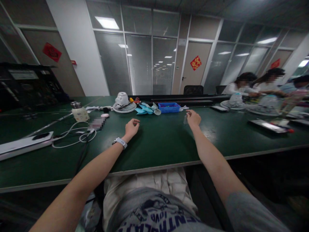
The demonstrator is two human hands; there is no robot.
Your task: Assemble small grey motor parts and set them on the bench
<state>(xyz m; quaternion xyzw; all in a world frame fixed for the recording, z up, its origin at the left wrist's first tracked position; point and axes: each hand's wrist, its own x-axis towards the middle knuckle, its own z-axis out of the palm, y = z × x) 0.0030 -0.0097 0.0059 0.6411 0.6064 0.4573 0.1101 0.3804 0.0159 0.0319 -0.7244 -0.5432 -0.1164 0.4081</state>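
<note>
A lettered grey T-shirt (154, 209), a wristwatch (120, 142) and — seemingly — cream bottoms (164, 179) are worn.

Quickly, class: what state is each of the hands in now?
Left hand: loosely curled, nothing visible in it.
Right hand: fingers at a small clear object; grip unclear.

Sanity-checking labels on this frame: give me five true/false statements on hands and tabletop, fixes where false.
1. Light-blue blades lie between the white fan part and the blue tray. True.
2. The left hand touches the blue tray. False: the left hand is apart from it.
3. A small clear item is by the right hand. True.
4. A watch is worn on the right. False: the watch is on the left.
5. The tabletop is green. True.
</note>
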